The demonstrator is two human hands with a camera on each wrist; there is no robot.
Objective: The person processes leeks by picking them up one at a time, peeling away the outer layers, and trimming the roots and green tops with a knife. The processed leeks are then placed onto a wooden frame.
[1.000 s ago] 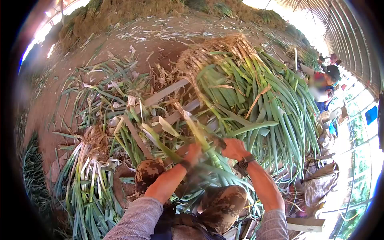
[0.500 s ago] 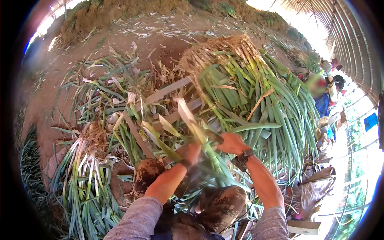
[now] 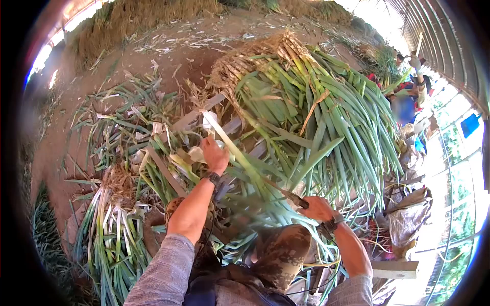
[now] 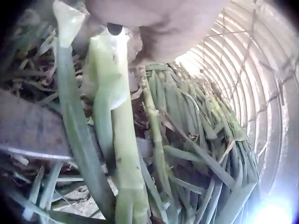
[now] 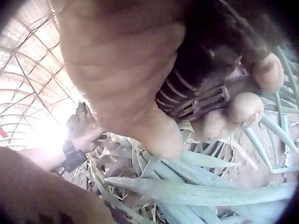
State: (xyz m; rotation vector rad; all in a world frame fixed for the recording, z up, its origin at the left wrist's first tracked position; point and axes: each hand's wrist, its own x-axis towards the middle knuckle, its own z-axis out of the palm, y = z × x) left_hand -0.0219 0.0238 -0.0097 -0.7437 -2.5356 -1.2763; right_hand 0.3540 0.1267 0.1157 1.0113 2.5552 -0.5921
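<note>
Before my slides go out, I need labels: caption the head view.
Left hand at a pale stalk, right hand gripping a dark-handled tool, beside a heap of leafy green stalks.

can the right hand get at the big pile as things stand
Probably yes for a touch: the big pile's leaves hang just beyond the right hand, with nothing evident blocking. Grasping looks harder, since its grip already holds a tool.

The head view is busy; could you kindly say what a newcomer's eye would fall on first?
Probably the heap of green onions right of centre, its tangled roots at the far end. Next comes the pale stalk at the left hand, then the right hand, lower right, gripping a dark-handled tool.
</note>
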